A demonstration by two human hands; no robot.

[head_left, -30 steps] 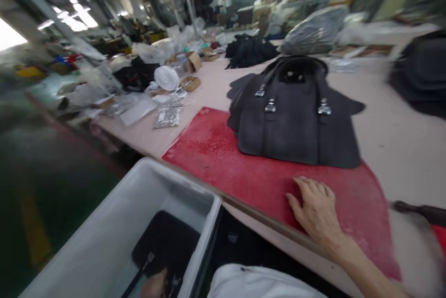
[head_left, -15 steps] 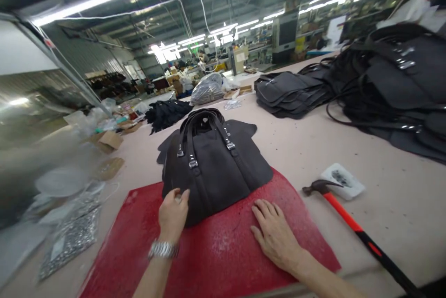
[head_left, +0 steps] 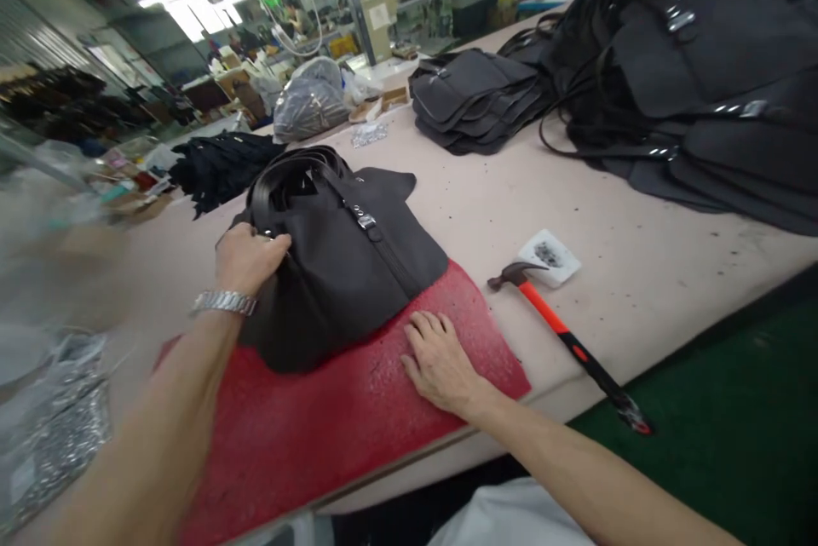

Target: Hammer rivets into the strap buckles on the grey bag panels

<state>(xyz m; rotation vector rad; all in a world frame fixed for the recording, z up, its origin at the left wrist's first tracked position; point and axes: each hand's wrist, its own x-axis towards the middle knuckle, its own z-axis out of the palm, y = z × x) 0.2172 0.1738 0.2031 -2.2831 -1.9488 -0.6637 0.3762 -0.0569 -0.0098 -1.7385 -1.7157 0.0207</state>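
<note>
The bag [head_left: 338,273] is positioned at the far side of the mat [head_left: 307,418], its bottom edge over the mat. The handles [head_left: 261,197] point away from the person and to the left; the bottom edge faces the person. The long axis of the bag runs obliquely, from near left to far right. The buckle [head_left: 366,222] lies on the right strap.

Left hand [head_left: 250,261]: fingers curled closed on the left strap of the bag. Right hand [head_left: 440,359]: palm down on the mat, fingers part-spread, gripping nothing, near the bottom edge.

The hammer [head_left: 566,333] lies on the surface [head_left: 473,214], right of the mat, head far left, grip near right. Its claw overlaps the dish [head_left: 550,258] in view; contact cannot be determined.
</note>
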